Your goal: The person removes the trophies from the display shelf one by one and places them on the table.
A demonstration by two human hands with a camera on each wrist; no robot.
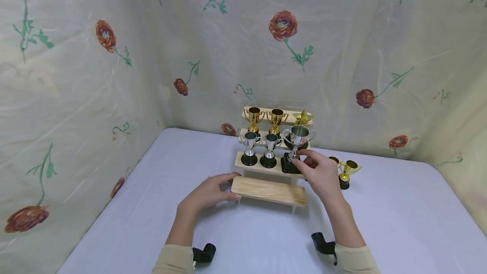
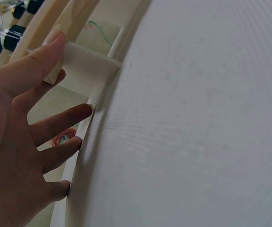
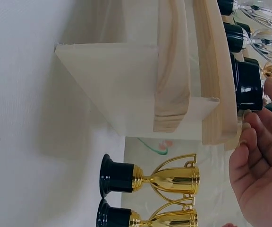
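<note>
My right hand pinches a large silver trophy cup low on its stem. Its square black base is at the right end of a step of a tiered wooden display stand. Two smaller silver trophies stand left of it on the same step. At the left end of the lowest step, my left hand grips the board between thumb and index finger, the other fingers spread, as the left wrist view shows. Behind, two gold trophies and a gold star trophy occupy a higher step.
Gold trophies with black bases stand on the white-covered table to the right of the stand. A flower-patterned curtain hangs close behind and along both sides. White side supports hold up the boards.
</note>
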